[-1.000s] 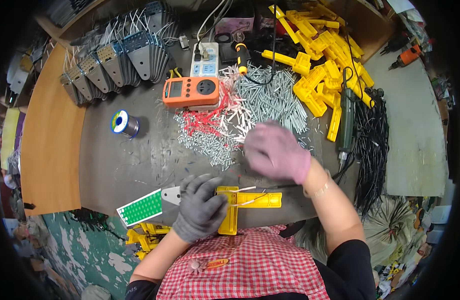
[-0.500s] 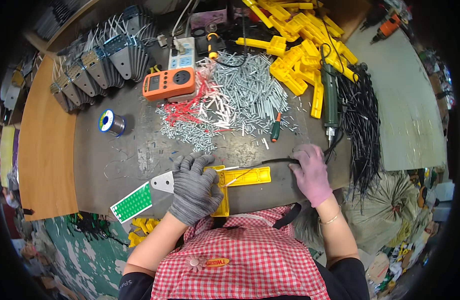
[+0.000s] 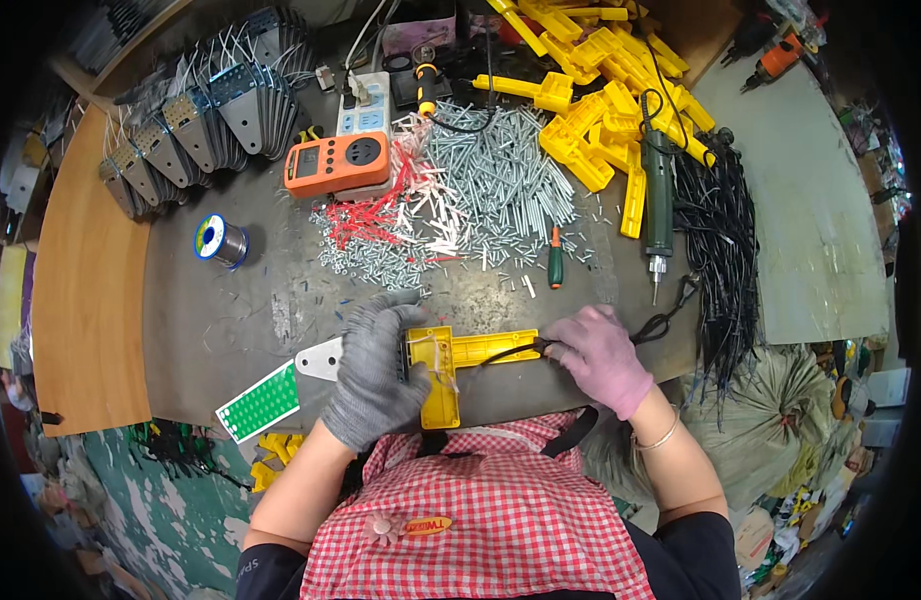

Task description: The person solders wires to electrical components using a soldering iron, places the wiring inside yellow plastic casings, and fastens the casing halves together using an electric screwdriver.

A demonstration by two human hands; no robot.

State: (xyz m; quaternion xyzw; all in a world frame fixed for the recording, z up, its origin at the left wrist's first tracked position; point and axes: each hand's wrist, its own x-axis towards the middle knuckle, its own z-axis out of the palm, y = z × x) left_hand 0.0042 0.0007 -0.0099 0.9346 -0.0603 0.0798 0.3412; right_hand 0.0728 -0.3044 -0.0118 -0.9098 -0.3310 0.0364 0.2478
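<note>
My left hand [image 3: 379,375], in a grey knit glove, grips the wide end of a T-shaped yellow plastic housing [image 3: 496,346] at the table's near edge. A grey metal plate with holes [image 3: 319,360] sticks out to the left from under this hand. Thin wires lie inside the housing's open shell. My right hand [image 3: 603,362], in a pink glove, pinches a black cable [image 3: 505,353] at the tip of the housing's narrow arm. Beyond that hand the cable's looped tail [image 3: 661,322] runs right. What lies under the left palm is hidden.
Ahead lie piles of screws [image 3: 501,170] and red and white tubing pieces [image 3: 371,215]. A green-handled screwdriver [image 3: 556,258], a green electric screwdriver [image 3: 660,200] and black cables [image 3: 721,260] are at right. A solder spool [image 3: 221,241] and green sticker sheet [image 3: 260,402] are at left.
My right hand has moved left with the black cable, up to the housing's narrow end. The cable's looped tail now shows on the right. The left hand's fingers have shifted slightly on the housing.
</note>
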